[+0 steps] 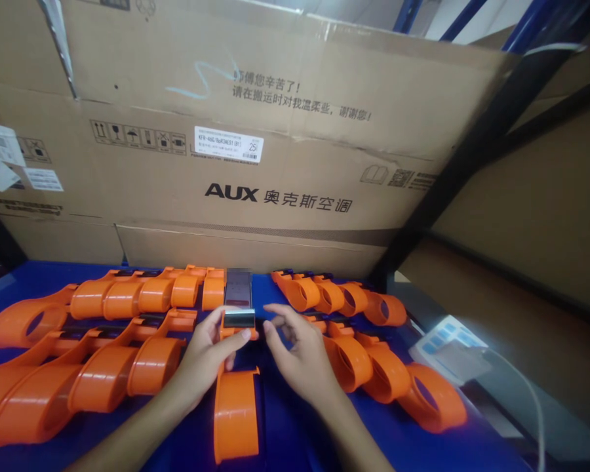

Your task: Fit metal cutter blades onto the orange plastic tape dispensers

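An orange plastic piece with a wide ring (236, 416) at its near end lies in front of me at the middle. At its far end is a shiny dark roller (239, 318). My left hand (217, 344) is closed round that end, with the thumb on the near edge and fingers at the left side and underneath. Just right of the roller is my right hand (292, 344), its fingers apart and curved, holding nothing. A phone-like dark screen (238, 288) stands behind the roller.
Several orange ringed pieces (101, 377) lie in two rows at the left, and more (388, 370) at the right, on a blue surface (285, 429). Behind rises a large cardboard sheet (295, 157). A white cable (538, 400) and papers (447, 337) are at the right.
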The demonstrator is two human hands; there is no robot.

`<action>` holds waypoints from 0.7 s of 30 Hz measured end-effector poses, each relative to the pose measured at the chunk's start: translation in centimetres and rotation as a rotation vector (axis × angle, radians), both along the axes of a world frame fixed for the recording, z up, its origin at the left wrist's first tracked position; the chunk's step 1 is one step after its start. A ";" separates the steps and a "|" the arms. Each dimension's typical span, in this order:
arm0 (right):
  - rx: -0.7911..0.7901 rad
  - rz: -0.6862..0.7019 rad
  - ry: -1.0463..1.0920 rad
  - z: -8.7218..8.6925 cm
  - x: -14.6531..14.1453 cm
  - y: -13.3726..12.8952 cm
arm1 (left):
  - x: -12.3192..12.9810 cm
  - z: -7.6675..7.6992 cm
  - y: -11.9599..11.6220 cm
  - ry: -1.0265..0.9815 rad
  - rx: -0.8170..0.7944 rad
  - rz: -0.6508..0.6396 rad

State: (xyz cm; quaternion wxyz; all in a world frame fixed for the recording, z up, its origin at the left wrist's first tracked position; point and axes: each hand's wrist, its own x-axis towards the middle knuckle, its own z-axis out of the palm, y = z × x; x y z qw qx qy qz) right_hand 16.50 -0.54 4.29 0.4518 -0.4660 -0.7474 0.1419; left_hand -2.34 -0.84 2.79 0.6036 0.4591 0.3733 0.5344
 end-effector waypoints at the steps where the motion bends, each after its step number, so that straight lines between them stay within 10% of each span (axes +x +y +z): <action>1: 0.021 0.050 0.008 0.2 -0.1 -0.1 | 0.0 -0.1 0.0 0.001 0.000 -0.006; 11: 0.085 0.201 0.010 0.4 -0.4 -0.4 | -0.2 -0.8 0.0 0.024 0.037 -0.027; 21: 0.097 -0.166 0.024 0.2 0.4 0.4 | -0.5 0.3 -0.1 -0.054 -0.084 0.118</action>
